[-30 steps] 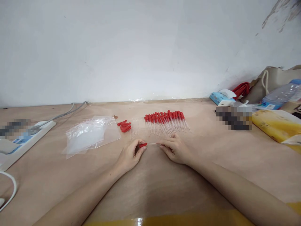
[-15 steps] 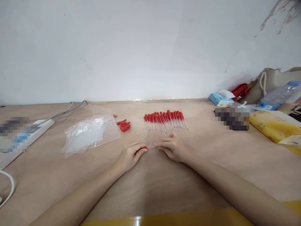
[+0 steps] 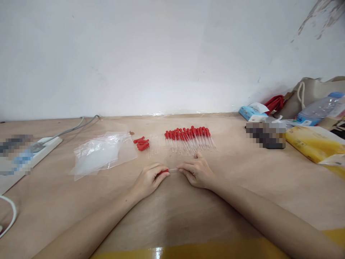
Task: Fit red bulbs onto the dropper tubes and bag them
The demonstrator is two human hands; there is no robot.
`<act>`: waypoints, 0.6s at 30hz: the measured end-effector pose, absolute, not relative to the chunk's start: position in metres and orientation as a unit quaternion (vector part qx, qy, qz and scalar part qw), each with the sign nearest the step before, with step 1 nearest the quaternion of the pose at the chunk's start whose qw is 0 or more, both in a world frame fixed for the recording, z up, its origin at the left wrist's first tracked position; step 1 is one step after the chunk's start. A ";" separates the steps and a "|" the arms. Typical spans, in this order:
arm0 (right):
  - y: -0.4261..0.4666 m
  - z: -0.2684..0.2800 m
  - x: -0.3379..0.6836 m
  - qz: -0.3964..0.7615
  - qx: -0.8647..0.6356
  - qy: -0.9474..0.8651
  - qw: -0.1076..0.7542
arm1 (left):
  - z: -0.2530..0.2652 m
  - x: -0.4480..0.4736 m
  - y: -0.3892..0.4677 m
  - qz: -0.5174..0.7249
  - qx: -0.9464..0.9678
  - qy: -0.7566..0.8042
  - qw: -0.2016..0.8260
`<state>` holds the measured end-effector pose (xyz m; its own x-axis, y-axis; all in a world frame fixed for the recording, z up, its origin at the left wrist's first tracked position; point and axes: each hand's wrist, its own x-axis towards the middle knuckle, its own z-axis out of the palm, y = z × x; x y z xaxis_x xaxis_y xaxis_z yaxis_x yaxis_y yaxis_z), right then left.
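Between thumb and fingers, my left hand (image 3: 151,180) pinches a red rubber bulb (image 3: 164,171). A thin clear dropper tube (image 3: 173,169) runs from the bulb to the fingertips of my right hand (image 3: 196,172), which are closed on its far end. Beyond my hands lies a row of droppers (image 3: 188,135) with red bulbs pointing to the wall. To their left are several loose red bulbs (image 3: 142,146) in a small pile, with bare clear tubes (image 3: 154,145) beside them.
Clear plastic bags (image 3: 99,154) lie left of the bulbs. A power strip (image 3: 51,145) with a grey cable stands at far left. On the right are a blue tissue pack (image 3: 250,113), a yellow pack (image 3: 312,142), a plastic bottle (image 3: 320,108) and a blurred dark object (image 3: 272,140).
The fingers of my left hand have parted a little, so more of the red bulb shows. My right hand has shifted very slightly left; both hands keep their hold.
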<state>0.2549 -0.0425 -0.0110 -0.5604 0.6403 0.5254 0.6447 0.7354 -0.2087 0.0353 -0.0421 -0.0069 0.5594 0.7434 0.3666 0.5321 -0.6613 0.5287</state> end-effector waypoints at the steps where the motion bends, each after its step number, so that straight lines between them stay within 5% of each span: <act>1: -0.042 -0.011 0.254 0.004 -0.367 -0.883 0.294 | -0.007 0.035 -0.042 0.289 0.864 0.370 0.180; 18: -0.042 0.001 0.245 0.067 -0.360 -0.905 0.215 | -0.007 0.034 -0.041 0.280 0.884 0.339 0.162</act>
<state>0.2448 -0.0417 0.0009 -0.6478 0.6811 0.3411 0.6232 0.7314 -0.2769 0.0344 -0.0411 -0.0065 0.6141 0.6892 0.3846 0.5078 -0.7181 0.4759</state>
